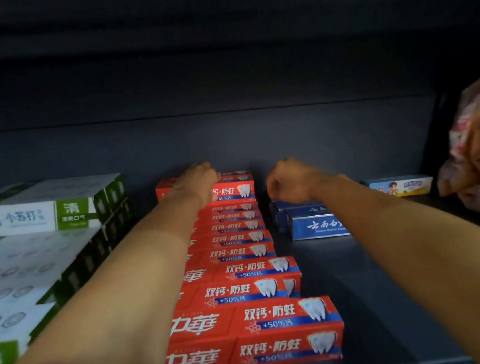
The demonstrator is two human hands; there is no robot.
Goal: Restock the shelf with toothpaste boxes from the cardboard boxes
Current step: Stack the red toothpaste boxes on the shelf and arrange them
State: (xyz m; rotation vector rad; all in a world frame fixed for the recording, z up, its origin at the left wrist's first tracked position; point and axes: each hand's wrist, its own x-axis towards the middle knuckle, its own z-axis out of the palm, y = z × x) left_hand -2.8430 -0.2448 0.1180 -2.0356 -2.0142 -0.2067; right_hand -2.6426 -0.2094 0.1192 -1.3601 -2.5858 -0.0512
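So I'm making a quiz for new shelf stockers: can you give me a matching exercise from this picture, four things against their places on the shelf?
Things:
1. red toothpaste boxes
2. white and green toothpaste boxes
3. blue toothpaste boxes
4. left hand

Places:
A. stacked at the shelf's left end
B. on the rearmost red box
C. long row down the middle
D. right of the red row, under the right hand

Pairs: 1-C, 2-A, 3-D, 4-B

Glossy cardboard toothpaste boxes sit on a matt dark shelf.
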